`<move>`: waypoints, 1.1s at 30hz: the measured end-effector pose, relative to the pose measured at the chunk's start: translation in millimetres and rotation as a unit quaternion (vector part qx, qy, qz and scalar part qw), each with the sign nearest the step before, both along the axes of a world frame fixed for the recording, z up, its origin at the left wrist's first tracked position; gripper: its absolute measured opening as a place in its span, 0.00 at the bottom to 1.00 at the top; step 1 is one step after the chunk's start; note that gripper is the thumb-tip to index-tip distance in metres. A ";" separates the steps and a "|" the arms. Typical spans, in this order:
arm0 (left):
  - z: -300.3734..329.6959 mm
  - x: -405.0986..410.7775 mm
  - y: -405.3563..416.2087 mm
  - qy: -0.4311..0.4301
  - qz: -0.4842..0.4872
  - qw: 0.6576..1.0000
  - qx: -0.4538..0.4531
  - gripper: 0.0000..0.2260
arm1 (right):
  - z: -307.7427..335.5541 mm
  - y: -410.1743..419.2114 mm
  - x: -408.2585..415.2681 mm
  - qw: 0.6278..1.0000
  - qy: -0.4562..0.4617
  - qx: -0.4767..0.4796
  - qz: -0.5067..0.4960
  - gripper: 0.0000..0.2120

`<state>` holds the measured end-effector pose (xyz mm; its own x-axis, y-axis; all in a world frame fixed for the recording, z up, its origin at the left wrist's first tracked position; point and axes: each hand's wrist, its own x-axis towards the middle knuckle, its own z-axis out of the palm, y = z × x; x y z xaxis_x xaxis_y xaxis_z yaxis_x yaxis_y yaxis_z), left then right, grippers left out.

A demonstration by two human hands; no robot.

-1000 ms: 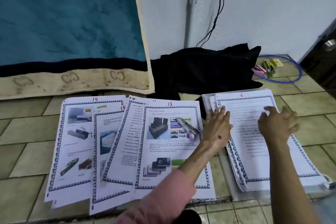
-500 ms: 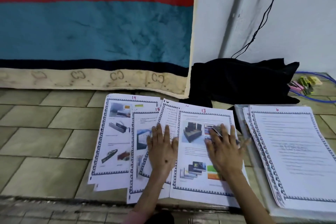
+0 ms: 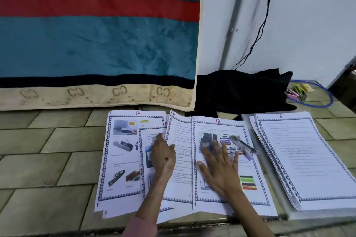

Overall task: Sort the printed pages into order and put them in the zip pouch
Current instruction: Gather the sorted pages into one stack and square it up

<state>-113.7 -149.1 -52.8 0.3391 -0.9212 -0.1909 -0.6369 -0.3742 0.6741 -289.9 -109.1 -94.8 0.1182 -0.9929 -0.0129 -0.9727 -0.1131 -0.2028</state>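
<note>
Four loose white bordered printed pages point(image 3: 217, 159) fan across the tiled floor left of one neat page stack numbered 6 point(image 3: 308, 159) | left hand point(image 3: 163, 157), fingers flat, and right hand point(image 3: 219, 167), fingers splayed, press them | pouch beneath stack barely discernible.

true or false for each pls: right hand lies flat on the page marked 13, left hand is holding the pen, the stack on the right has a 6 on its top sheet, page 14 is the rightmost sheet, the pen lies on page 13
1. The right hand lies flat on page 13. True; its fingers are spread.
2. The left hand is holding the pen. False: it rests on the overlapped sheets between page 14 and page 13, apart from the pen.
3. The stack on the right has a 6 on its top sheet. True.
4. Page 14 is the rightmost sheet. False: it lies furthest left of the spread pages.
5. The pen lies on page 13. True, near that page's right edge, beyond the right hand's fingertips.
</note>
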 end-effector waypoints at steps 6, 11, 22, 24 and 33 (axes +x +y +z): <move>22.3 66.6 -5.7 0.022 0.023 0.999 -0.015 0.14 | 1.9 0.8 2.8 0.998 -0.013 0.053 -0.019 0.35; 32.4 118.0 10.8 0.235 0.000 0.972 -0.004 0.15 | 21.1 -24.7 25.7 0.979 -0.203 0.007 -0.022 0.37; 34.7 155.0 20.7 0.235 0.076 0.968 -0.052 0.17 | 67.1 -53.4 51.5 0.764 -0.622 0.104 -0.137 0.06; 21.3 163.8 24.3 0.072 0.146 0.986 -0.024 0.19 | 73.6 -50.3 17.9 0.838 -0.517 0.047 -0.168 0.06; 7.6 165.9 27.3 0.160 0.162 0.974 0.018 0.15 | 59.0 -37.4 -32.5 0.910 -0.287 0.006 -0.298 0.19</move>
<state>52.2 -121.8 -45.2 0.5295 -0.7664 -0.3638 -0.2413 -0.5472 0.8015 -322.4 -146.5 -35.9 -0.4501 -0.8835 -0.1301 -0.5936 0.4048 -0.6955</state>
